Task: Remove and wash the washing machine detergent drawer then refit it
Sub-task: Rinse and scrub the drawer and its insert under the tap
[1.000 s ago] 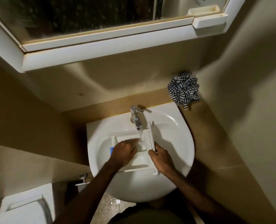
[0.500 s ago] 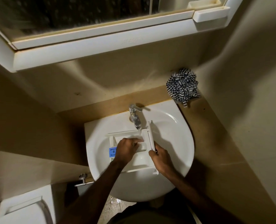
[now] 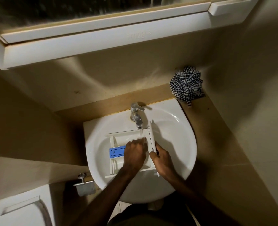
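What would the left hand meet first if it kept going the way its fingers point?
Probably the stream of water from the tap: the left hand points up-right inside the detergent drawer, fingertips about touching it. Depth is unclear.

You're standing in a small home bathroom: a white washbasin (image 3: 180, 154) with a chrome tap (image 3: 135, 115), a mirrored cabinet (image 3: 102, 35) above, and a toilet (image 3: 19, 211) beside it.

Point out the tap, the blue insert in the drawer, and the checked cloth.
tap (image 3: 135, 117), head view, on its metal body.
blue insert (image 3: 116, 152), head view, on its flat top.
checked cloth (image 3: 186, 86), head view, on the middle of the bundle.
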{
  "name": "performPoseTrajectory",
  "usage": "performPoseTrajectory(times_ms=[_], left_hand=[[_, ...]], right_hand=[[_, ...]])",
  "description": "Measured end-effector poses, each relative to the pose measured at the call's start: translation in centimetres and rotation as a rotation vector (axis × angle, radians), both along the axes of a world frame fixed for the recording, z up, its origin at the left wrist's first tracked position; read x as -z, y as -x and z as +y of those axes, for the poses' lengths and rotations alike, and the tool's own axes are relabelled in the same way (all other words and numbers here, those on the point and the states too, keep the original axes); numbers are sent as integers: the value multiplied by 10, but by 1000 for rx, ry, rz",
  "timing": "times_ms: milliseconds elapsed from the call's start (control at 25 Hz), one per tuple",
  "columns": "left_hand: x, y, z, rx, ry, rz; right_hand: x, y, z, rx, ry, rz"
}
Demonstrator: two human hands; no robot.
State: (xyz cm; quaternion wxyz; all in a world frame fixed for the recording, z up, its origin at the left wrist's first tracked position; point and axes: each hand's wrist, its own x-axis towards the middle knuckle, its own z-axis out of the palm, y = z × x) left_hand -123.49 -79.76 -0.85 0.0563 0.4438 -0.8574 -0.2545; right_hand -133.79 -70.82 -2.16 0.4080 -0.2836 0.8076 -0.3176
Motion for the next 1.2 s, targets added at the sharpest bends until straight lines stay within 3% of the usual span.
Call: performPoseTrajectory(times_ms=[120, 320, 480, 720, 840, 1000, 1200], left_hand=[[4, 7, -5, 38, -7, -17], [5, -8, -10, 68, -28, 112], [8, -10, -33, 63, -85, -32], [11, -22, -28, 165, -71, -23], [14, -22, -37, 140, -50, -88], [10, -18, -36, 71, -9, 1], [13, -19, -42, 303, 13, 41]], right_hand=[[2, 1, -1, 10, 20, -18], [3, 2, -1, 1, 23, 0], [4, 0, 2, 6, 41, 5], [6, 0, 3, 0, 55, -1], [6, -2, 6, 5, 81, 4], [5, 3, 10, 32, 122, -18], [6, 1, 11, 79, 169, -18]])
